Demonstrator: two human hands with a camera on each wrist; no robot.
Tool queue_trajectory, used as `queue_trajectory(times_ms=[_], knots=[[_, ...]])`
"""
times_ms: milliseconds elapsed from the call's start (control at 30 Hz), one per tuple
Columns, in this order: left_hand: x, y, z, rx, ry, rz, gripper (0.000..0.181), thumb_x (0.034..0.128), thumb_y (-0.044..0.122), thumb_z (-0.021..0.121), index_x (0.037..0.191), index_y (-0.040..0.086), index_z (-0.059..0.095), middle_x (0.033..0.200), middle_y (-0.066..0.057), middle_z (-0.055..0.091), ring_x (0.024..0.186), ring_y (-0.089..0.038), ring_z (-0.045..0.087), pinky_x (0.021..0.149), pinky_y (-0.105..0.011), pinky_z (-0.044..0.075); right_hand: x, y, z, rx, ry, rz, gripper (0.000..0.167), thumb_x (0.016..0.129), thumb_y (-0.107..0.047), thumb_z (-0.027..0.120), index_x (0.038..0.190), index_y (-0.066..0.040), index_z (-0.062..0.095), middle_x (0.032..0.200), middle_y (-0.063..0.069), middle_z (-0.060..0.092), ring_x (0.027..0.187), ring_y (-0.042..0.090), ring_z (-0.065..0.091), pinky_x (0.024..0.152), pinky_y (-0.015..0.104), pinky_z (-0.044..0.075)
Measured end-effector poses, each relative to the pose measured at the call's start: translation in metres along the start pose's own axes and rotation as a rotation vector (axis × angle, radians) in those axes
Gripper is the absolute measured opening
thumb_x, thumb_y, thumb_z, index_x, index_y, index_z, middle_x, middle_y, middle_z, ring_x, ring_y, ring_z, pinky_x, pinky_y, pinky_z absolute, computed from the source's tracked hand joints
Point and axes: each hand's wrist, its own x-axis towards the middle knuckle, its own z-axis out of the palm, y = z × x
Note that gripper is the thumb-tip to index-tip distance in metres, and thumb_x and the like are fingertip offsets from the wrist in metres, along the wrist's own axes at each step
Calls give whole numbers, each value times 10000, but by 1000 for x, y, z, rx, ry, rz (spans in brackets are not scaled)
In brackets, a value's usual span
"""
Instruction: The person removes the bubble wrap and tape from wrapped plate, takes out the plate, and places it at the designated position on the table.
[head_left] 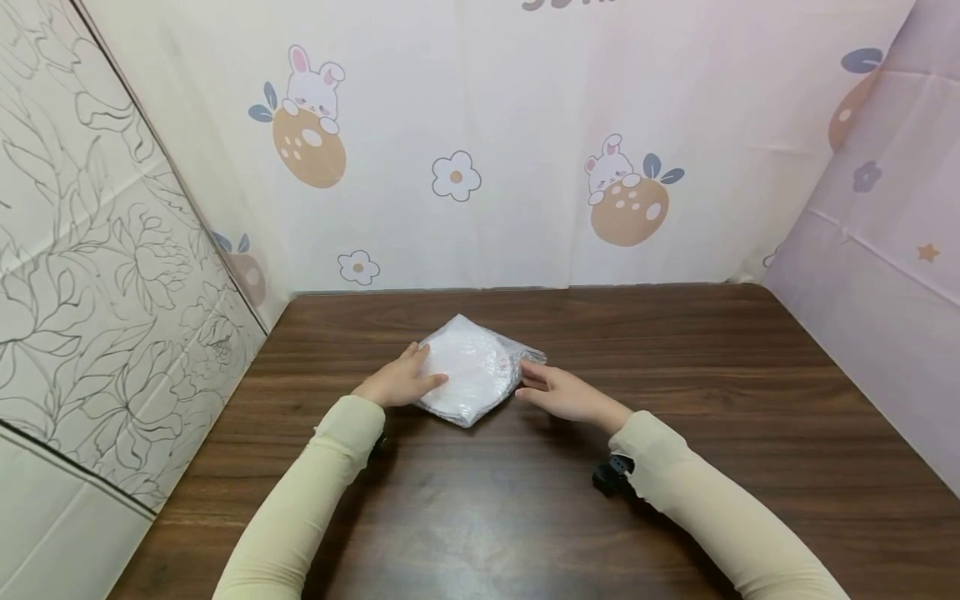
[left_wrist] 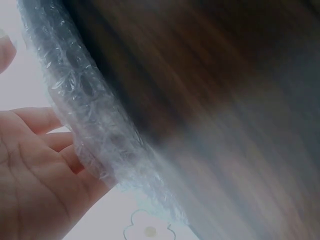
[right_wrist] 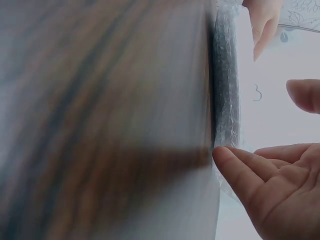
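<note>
A flat white thing wrapped in clear bubble wrap (head_left: 468, 371) lies on the wooden table, with loose wrap spreading at its right corner. My left hand (head_left: 397, 379) is at its left side, the thumb reaching over the top. Seen from the left wrist, the fingers of the left hand (left_wrist: 40, 170) touch the wrapped edge and their tips are partly hidden by it. My right hand (head_left: 566, 394) is at the right side, its fingers stretched toward the wrap. In the right wrist view, the extended fingers of the right hand (right_wrist: 280, 185) meet the edge near the tabletop, thumb apart.
The dark wooden table (head_left: 480, 517) extends around the package. Behind it hangs a pale cloth (head_left: 517, 225) printed with rabbits and flowers. A white panel with flower line drawings (head_left: 112, 217) borders the left side. A black wrist device (head_left: 613, 475) sits by the right cuff.
</note>
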Motion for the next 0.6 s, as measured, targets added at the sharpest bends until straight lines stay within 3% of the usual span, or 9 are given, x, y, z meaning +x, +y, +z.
queue_trajectory(times_ms=[300,433,600], knots=[[7,18,7,18,-7,-25,853,956,605,468,1578,105,169,1653,-153,78,1499,-354,213,1077,-776,179,-15,7,-12,-26,10,23,674,1017,-294,526,1532,32,237,1588,211,273,1405,340,410,1133,490,370],[9,25,10,24,-4,-7,848,961,596,470,1576,93,173,1648,-170,87,1494,-361,223,1098,-751,190,-22,6,-18,-66,4,25,663,1021,-300,518,1526,38,254,1571,226,305,1396,355,419,1125,505,375],[12,32,13,17,-1,27,839,967,569,482,1570,68,184,1640,-195,99,1496,-347,225,1176,-599,240,-28,9,-23,-121,7,33,648,1024,-309,510,1516,45,279,1546,240,346,1388,366,426,1114,521,382]])
